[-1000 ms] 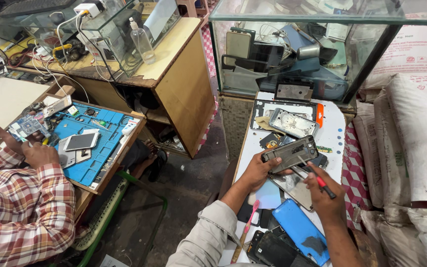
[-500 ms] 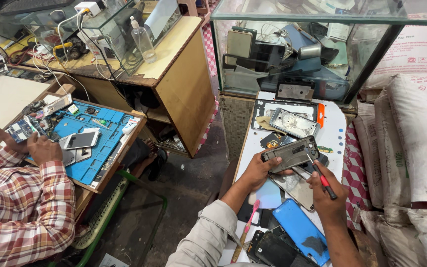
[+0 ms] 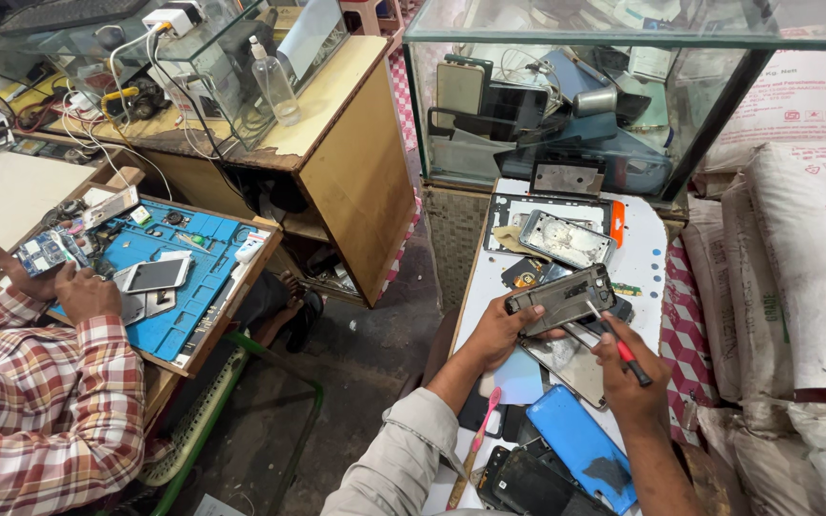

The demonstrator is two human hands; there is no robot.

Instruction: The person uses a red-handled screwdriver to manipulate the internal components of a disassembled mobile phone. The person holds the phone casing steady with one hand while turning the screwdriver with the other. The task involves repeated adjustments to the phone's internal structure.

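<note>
Between the two hands, held just above the white worktop [image 3: 647,250], sits an opened phone body [image 3: 563,298], dark grey with its back cover off, tilted so its inner side faces up. The left hand [image 3: 497,330] curls round the phone's near-left end, thumb on top and fingers underneath, in the same grip as half a second ago. The right hand [image 3: 631,375] is closed round a red-handled screwdriver [image 3: 620,346], whose tip touches the phone's lower edge; against the earlier frame the handle looks slightly steeper and the hand a touch nearer the phone, though the shift is small. Just beyond the hands lie a silver phone frame [image 3: 567,239] and a black frame panel [image 3: 509,210], unmoved. Below the right wrist lies a blue phone back cover [image 3: 580,449], and beside the left forearm a pink toothbrush [image 3: 477,441], both where they were. Well off to the left, another person in a checked sleeve [image 3: 45,411] works at a blue repair mat [image 3: 193,277]; that person's hand [image 3: 88,291] now rests a little closer to a pale phone [image 3: 155,275] on the mat, while the far hand holds a small circuit board [image 3: 45,253], as before.
</note>
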